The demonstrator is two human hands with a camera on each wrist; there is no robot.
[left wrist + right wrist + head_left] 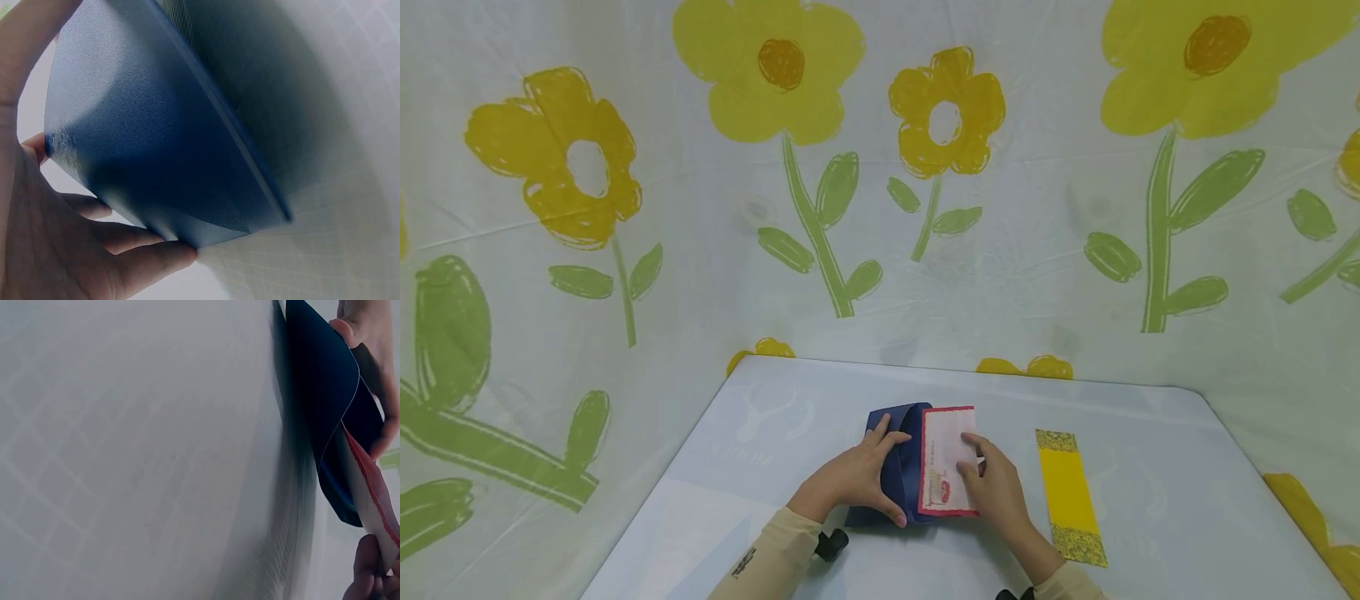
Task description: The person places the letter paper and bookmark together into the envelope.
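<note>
- L hand point(859, 473): spread wide btwn thumb & fingers, gripping the blue envelope point(891, 485); in head view fingers reach over its far part, thumb at the near part. L wrist view: fingertips sit along one edge, thumb on the other side.
- R hand point(1000, 492): pinching the R end of a white card point(951, 450) btwn thumb & fingers; R wrist view has digits on both faces.
- Card: white/pale pink w/ red border, approx. upright to the viewer, its L end at the envelope's mouth; can't tell how much, if any, sits inside.
- Envelope: dark blue, mid-desk btwn the two hands, its layers parted on the R side, facing the card.
- Writing: card has a short line of small txt, too small to read, plus a red/pink motif & print nr its lower L corner. L sleeve point(775, 554) has a blk mark, illegible. Pale lettering & antler-like shapes on the desk point(820, 383); can't make out the words.
- Yellow strip point(1067, 492): on desk, R of R hand, apart from it; patterned band at each end, plain middle.
- Backdrop: white cloth point(715, 250) w/ yellow flowers, green stems & leaves.
</note>
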